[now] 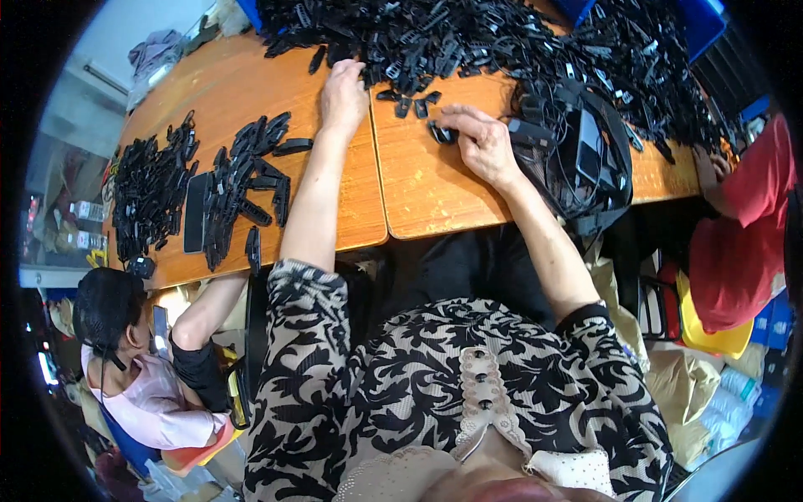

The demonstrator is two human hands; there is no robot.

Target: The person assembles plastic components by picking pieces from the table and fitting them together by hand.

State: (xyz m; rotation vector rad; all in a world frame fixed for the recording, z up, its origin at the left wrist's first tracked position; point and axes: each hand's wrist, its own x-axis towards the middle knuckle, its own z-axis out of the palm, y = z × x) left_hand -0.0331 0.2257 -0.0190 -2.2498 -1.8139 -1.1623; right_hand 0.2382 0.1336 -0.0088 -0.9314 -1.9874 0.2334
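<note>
At the edge of a large heap of small black plastic clip-like parts point(435, 50), my left hand point(344, 96) has its fingers bent and drawn together; what they hold, if anything, is hidden. My right hand point(483, 144) is closed, pinching a small black plastic part point(442, 132) just above the wooden table point(427, 184). A few loose black parts point(408, 105) lie between my hands. Left of my left forearm is a spread of longer black clip-like pieces point(242, 180).
A black mesh bag point(598, 188) with cables and a dark phone-like device stands right of my right hand. Another dark phone point(194, 213) lies beside a second pile of black pieces point(150, 197). People sit at left, in pink point(159, 402), and right, in red point(736, 251).
</note>
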